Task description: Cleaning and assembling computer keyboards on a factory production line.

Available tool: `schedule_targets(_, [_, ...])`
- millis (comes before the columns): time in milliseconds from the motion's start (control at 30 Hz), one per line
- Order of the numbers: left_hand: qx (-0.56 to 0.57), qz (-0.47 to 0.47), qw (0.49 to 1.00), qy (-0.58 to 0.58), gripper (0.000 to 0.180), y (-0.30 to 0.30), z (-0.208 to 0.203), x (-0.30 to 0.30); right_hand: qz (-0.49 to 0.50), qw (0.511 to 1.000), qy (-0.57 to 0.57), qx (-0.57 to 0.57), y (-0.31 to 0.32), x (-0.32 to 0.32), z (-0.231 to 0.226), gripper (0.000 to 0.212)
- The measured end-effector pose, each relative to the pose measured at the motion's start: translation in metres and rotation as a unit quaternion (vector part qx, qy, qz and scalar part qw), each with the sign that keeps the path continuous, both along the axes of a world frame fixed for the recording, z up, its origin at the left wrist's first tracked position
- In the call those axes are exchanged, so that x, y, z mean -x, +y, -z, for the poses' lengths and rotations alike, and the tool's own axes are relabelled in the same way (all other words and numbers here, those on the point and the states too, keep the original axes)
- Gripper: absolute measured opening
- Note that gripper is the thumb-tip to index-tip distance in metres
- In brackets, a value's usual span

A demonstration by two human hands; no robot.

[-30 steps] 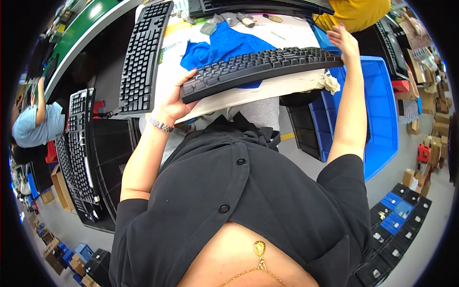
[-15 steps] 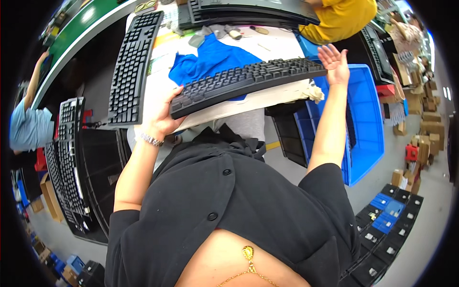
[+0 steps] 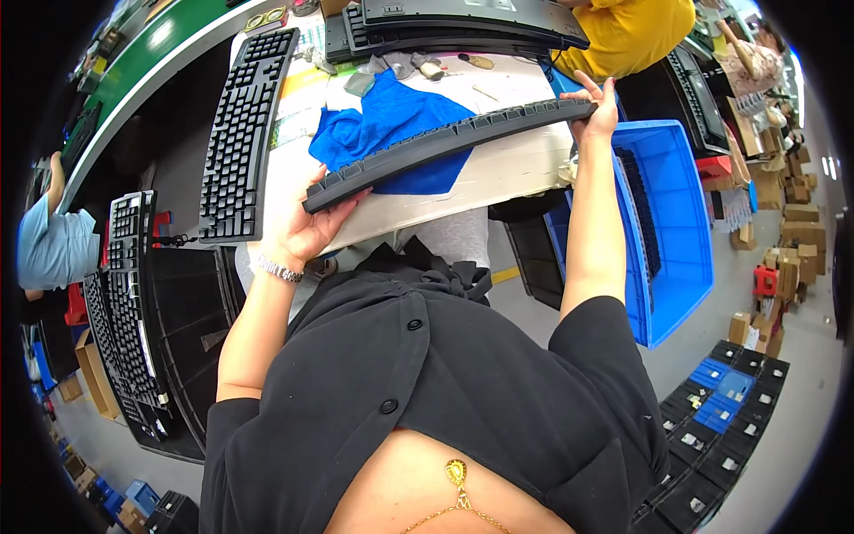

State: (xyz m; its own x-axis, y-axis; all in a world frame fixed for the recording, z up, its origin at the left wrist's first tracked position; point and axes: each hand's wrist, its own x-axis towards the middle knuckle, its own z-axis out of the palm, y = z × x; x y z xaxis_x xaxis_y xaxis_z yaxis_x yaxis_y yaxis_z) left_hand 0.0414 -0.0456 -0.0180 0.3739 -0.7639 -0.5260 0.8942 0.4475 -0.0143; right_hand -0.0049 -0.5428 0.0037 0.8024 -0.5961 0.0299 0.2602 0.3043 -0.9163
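A black keyboard (image 3: pixel 454 142) is held up between my two hands, tilted so that its front edge faces me and its keys show only as a thin row on top. My left hand (image 3: pixel 311 222) grips its left end, with the fingers beneath it. At the raised right end, my right hand (image 3: pixel 598 111) holds the corner, some fingers lifted away. Under the keyboard a crumpled blue cloth (image 3: pixel 391 111) lies on the white-covered table (image 3: pixel 516 173). Another black keyboard (image 3: pixel 245 142) lies lengthwise at the table's left side.
Stacked keyboards (image 3: pixel 463 31) fill the table's far side. A blue crate (image 3: pixel 680 231) with keyboards in it stands at my right. More keyboards (image 3: pixel 133 303) rest on a black crate at my left. A person in a yellow top (image 3: pixel 623 36) sits beyond the table.
The keyboard has rolled so its keys face away and its front edge shows. My right hand has gone from open palm beside its end to gripping that end.
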Motion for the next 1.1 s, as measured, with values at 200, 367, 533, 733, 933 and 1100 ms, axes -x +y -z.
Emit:
schedule_targets(200, [-0.017,0.024,0.996,-0.088,0.048,0.012,-0.003,0.013,0.094,0.988,0.115,-0.033,0.013,-0.009,-0.019,0.072])
schedule_targets(367, [-0.084,0.056,0.97,-0.219,0.05,0.057,0.03,0.005,0.124,0.974,0.184,-0.037,0.02,-0.029,-0.031,0.073])
schedule_targets(533, [-0.139,0.013,0.93,-0.34,0.043,0.083,0.033,-0.004,0.136,0.967,0.214,-0.031,0.016,-0.046,-0.028,0.072])
schedule_targets(733, [-0.402,-0.112,0.814,-0.405,0.032,0.046,0.006,0.013,0.138,0.964,0.226,-0.024,0.004,-0.064,-0.021,0.072])
schedule_targets(933, [-0.358,-0.145,0.726,-0.57,0.051,0.008,0.003,0.003,0.074,0.984,0.157,-0.049,-0.027,-0.074,0.002,0.07])
schedule_targets(1100, [-0.389,-0.106,0.778,-0.482,0.048,0.0,0.003,-0.029,-0.013,0.993,0.118,-0.008,-0.041,-0.077,0.02,0.069])
